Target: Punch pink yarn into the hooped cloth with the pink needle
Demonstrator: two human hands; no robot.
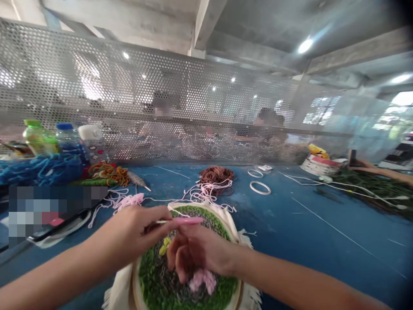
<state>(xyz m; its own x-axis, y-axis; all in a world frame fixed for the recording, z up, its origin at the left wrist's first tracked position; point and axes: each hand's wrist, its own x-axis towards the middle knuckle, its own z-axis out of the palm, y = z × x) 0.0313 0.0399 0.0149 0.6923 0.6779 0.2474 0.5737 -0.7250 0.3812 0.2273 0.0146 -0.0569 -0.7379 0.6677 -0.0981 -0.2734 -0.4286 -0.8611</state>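
My left hand [138,230] pinches a pink punch needle [187,220], its thin pale tip pointing left among my fingers. My right hand [196,254] rests its fingertips on the worked fabric, just below that tool, and holds nothing I can see. Under both hands lies a round wooden embroidery hoop [240,292] with cream fabric [232,224] stretched in it. Its surface is tufted with green, grey, yellow and pink yarn [203,280]. Loose pale pink yarn [206,193] trails across the table to the hoop's far edge. My hands hide the hoop's middle.
The blue worktable [290,224] holds brown yarn [216,175], white rings [260,187], a blue yarn heap [38,170] and several bottles [40,137]. Green material with white cord [371,189] lies at right. People sit behind a perforated metal screen [193,86] beyond the far edge.
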